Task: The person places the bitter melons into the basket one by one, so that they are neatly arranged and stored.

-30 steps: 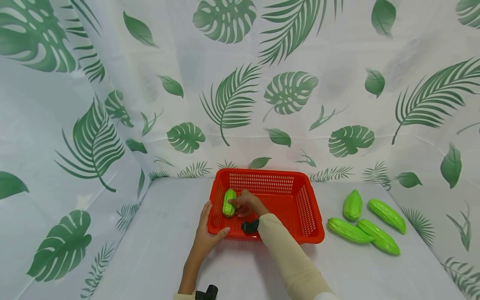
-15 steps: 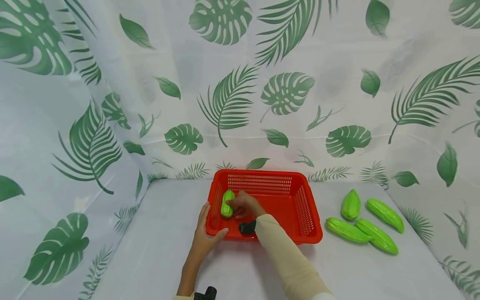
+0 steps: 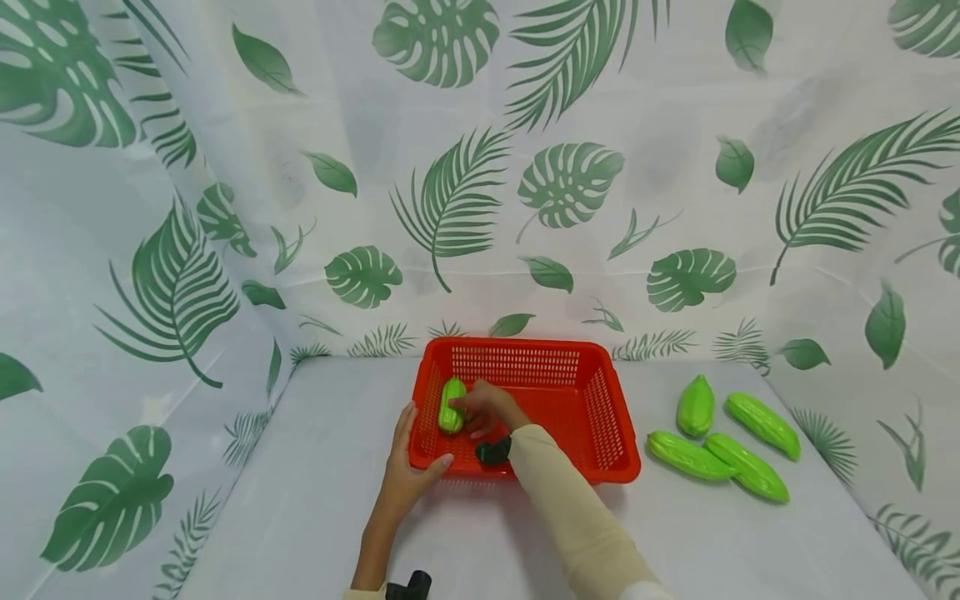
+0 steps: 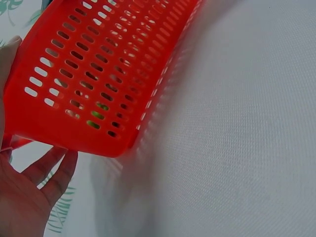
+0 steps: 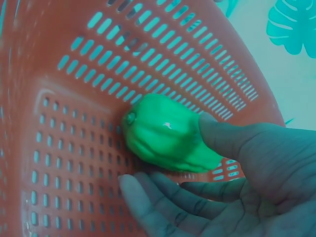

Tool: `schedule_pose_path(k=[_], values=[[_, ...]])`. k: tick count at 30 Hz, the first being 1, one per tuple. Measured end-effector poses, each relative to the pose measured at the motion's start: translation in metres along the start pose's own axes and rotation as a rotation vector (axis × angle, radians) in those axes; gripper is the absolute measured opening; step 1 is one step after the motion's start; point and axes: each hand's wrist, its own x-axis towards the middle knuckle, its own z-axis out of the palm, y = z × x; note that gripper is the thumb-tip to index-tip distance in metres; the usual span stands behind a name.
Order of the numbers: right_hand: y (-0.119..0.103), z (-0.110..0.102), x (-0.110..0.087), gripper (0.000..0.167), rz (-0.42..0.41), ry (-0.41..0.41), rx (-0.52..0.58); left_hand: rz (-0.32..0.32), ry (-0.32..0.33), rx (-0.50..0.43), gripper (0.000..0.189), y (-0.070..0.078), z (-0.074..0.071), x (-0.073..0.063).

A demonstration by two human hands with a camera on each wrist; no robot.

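Right hand (image 5: 261, 182): thumb touching ribbed green vegetable (image 5: 165, 131) inside red perforated basket (image 5: 74, 91); fingers extended alongside. Leaf-print cloth (image 5: 296, 84) beyond rim.

I have a table (image 3: 307, 492) before me with a smooth, pale white top, finely woven in texture where my left wrist view looks across it. Toward its far edge, about midway across, a red basket (image 3: 558, 408) stands with its open side up, casting a soft shadow toward me. To my right of it, four green vegetables lie loosely grouped: a shorter one (image 3: 696, 407) pointing away from me, a slanting one (image 3: 763, 426) beside it, and, nearer me, a left one (image 3: 686, 454) whose end meets a right one (image 3: 750, 471).
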Motion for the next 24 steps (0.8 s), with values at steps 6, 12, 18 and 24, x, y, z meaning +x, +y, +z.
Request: schedule_pose_path(k=[6,12,18,24], values=[[-0.001,-0.005,-0.003,0.038,-0.007,-0.007,-0.045,-0.003,0.005,0.007,0.093,0.001,-0.001,-0.001],[-0.006,-0.014,-0.01,0.05,-0.043,0.004,-0.041,-0.012,0.01,0.024,0.096,0.003,-0.002,-0.001],[-0.012,-0.027,-0.021,0.042,-0.102,-0.019,-0.044,0.007,0.001,0.022,0.095,0.002,-0.001,0.0],[-0.017,-0.041,-0.036,0.044,-0.206,-0.088,-0.028,0.0,0.0,0.026,0.096,0.001,-0.001,0.0]])
